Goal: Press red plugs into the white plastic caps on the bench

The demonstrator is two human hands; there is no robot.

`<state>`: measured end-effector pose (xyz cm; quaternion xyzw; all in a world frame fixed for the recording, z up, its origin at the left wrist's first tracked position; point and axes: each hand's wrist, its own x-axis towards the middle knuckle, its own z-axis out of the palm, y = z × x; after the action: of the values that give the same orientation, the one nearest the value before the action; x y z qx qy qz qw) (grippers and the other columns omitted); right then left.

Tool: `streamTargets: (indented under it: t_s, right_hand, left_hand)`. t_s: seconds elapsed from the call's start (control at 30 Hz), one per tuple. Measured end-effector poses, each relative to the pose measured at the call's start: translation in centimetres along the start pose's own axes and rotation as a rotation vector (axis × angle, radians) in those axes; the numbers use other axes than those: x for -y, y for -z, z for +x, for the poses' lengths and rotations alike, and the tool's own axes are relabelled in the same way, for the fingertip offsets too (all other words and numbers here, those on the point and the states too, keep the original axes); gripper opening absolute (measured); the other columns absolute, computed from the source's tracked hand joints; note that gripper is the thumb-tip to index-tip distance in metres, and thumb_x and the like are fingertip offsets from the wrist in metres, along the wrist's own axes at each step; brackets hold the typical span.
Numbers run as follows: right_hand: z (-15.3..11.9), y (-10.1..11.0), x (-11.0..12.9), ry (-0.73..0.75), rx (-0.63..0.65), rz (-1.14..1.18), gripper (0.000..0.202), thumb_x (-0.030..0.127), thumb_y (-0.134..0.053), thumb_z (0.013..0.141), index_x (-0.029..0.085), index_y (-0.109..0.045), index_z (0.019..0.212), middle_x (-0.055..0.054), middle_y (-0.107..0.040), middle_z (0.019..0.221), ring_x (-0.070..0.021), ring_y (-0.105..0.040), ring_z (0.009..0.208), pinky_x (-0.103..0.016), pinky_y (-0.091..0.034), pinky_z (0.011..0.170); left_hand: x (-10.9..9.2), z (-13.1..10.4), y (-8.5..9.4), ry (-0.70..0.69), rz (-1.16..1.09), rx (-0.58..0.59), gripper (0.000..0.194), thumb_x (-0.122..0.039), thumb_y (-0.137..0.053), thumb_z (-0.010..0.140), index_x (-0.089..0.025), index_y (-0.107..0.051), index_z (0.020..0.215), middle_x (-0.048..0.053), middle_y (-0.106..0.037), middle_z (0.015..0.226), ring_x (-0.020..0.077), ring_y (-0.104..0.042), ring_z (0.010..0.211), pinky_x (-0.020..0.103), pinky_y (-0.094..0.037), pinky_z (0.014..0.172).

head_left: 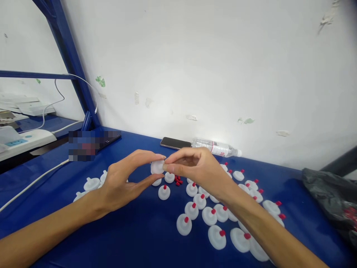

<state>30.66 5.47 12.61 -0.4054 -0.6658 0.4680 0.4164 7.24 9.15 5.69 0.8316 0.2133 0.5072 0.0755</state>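
Note:
A white plastic disc [157,167] is held up over the blue table, gripped at its edge between the thumb and fingers of my left hand [122,178]. My right hand [192,163] pinches at the disc's right side; its fingertips hide whatever is between them. Just below lie small red caps [178,181] in a loose pile. Around them rest similar white discs, one with a red cap on its stem [164,192]. Several more red-capped discs [184,225] spread to the right. By my left wrist, discs with bare white stems [92,183] are grouped.
At the back of the blue table [125,238] a dark phone [175,143] lies beside a clear bottle [217,147] on its side. A black plastic bag [326,190] stands at the right edge. On the left are a power strip [30,143], a white cable [33,182] and a blue metal frame [69,48].

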Motion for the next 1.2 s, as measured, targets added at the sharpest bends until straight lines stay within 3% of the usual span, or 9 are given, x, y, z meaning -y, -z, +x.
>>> streamTargets:
  t_s: [0.13,0.2,0.33,0.43,0.7,0.8,0.97,1.07,1.2]
  right_hand:
    - [-0.2,-0.5,-0.3,-0.174,0.098,0.21,0.046,0.023,-0.086,0.089,0.027,-0.071,0.132,-0.007,-0.074,0.138,-0.02,-0.074,0.119,-0.03,-0.06,0.091]
    - [-0.2,-0.7,-0.7,-0.186,0.23,0.339,0.049,0.029,-0.086,0.092,0.028,-0.07,0.138,-0.006,-0.076,0.134,-0.019,-0.073,0.121,-0.031,-0.055,0.101]
    - [-0.2,-1.1,-1.1,-0.13,0.262,0.416,0.033,0.033,-0.09,0.088,0.026,-0.081,0.119,-0.001,-0.08,0.109,-0.0159,-0.074,0.108,-0.028,-0.053,0.098]
    - [-0.3,-1.5,-1.1,-0.169,0.221,0.413,0.033,0.028,-0.097,0.078,0.025,-0.084,0.108,0.001,-0.081,0.097,-0.0146,-0.075,0.095,-0.026,-0.055,0.089]
    - [-0.4,-2.1,-1.7,-0.133,0.156,0.404,0.036,0.026,-0.097,0.072,0.023,-0.084,0.106,0.0,-0.083,0.093,-0.0157,-0.077,0.089,-0.028,-0.057,0.085]
    - [-0.2,-1.8,-1.4,-0.149,0.127,0.295,0.038,0.034,-0.094,0.079,0.024,-0.078,0.112,0.001,-0.081,0.09,-0.0174,-0.077,0.088,-0.028,-0.056,0.079]
    - [0.3,-0.5,-1.6,-0.084,-0.153,-0.125,0.025,0.048,-0.077,0.096,0.025,-0.067,0.099,0.002,-0.075,0.078,-0.0182,-0.072,0.075,-0.026,-0.041,0.057]
    - [0.5,0.2,-2.5,-0.004,-0.248,-0.432,0.028,0.045,-0.062,0.107,0.024,-0.067,0.089,0.001,-0.073,0.082,-0.0173,-0.068,0.074,-0.03,-0.043,0.062]
    - [0.8,0.6,-3.5,0.091,-0.271,-0.765,0.029,0.038,-0.06,0.11,0.023,-0.078,0.094,-0.006,-0.076,0.114,-0.0216,-0.07,0.103,-0.035,-0.05,0.084]
  left_hand:
    - [-0.3,0.5,0.2,-0.171,-0.017,-0.045,0.057,-0.009,-0.083,0.091,-0.028,-0.064,0.141,0.005,-0.081,0.12,0.0216,-0.077,0.11,0.037,-0.066,0.094]
    - [-0.7,0.8,0.3,-0.266,0.012,-0.058,0.056,-0.01,-0.085,0.09,-0.025,-0.065,0.14,0.006,-0.082,0.116,0.0215,-0.077,0.106,0.036,-0.067,0.09]
    - [-1.5,1.4,0.3,-0.321,0.226,-0.146,0.037,-0.021,-0.083,0.095,-0.028,-0.068,0.129,0.0,-0.083,0.099,0.02,-0.072,0.092,0.034,-0.063,0.076]
    - [-1.9,1.5,0.4,-0.321,0.274,-0.116,0.024,-0.025,-0.076,0.102,-0.026,-0.066,0.123,0.001,-0.082,0.095,0.0193,-0.069,0.09,0.034,-0.061,0.077]
    - [-2.0,1.3,0.5,-0.298,0.256,-0.04,0.023,-0.022,-0.075,0.101,-0.027,-0.064,0.121,0.001,-0.082,0.097,0.018,-0.069,0.09,0.032,-0.061,0.079]
    - [-1.9,1.1,0.3,-0.269,0.229,-0.035,0.03,-0.021,-0.079,0.098,-0.025,-0.065,0.124,0.002,-0.082,0.102,0.0191,-0.069,0.099,0.032,-0.061,0.086]
    - [-1.1,1.2,0.2,-0.128,0.346,-0.073,0.028,-0.006,-0.066,0.1,-0.02,-0.066,0.124,0.007,-0.076,0.117,0.0227,-0.067,0.113,0.043,-0.055,0.103]
    - [-0.1,1.2,0.3,-0.055,0.541,0.054,0.019,-0.011,-0.056,0.103,-0.018,-0.071,0.112,0.01,-0.075,0.115,0.0298,-0.063,0.111,0.052,-0.052,0.099]
    - [1.1,0.7,0.3,0.184,0.935,0.352,0.034,-0.023,-0.046,0.106,-0.018,-0.074,0.123,0.015,-0.072,0.125,0.0387,-0.06,0.12,0.055,-0.05,0.098]
